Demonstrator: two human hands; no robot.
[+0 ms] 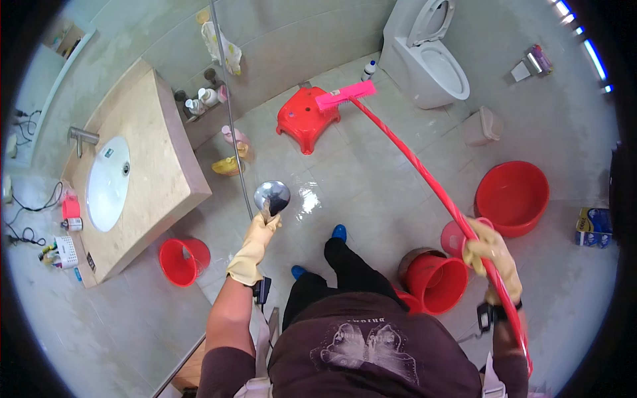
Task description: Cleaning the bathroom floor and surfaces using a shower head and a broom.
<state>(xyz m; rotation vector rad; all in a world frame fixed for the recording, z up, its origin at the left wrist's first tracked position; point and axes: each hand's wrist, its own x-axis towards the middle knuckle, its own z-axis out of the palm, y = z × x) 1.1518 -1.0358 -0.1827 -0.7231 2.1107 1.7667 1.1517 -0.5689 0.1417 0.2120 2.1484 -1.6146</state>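
Observation:
My left hand, in a cream rubber glove, grips the handle of a chrome shower head. Water spreads over the tiled floor beside the shower head. In my other glove, my right hand holds the long red-and-white striped pole of a floor brush. Its pink brush head is at the right edge of a red plastic stool; whether it touches the stool I cannot tell. The stool has its seat facing up. A metal shower hose runs down past my left hand.
Left, a washbasin is set in a stone counter; a red bucket stands below. Bottles stand near the hose. A toilet and waste bin are farther back. Red basin and buckets lie right.

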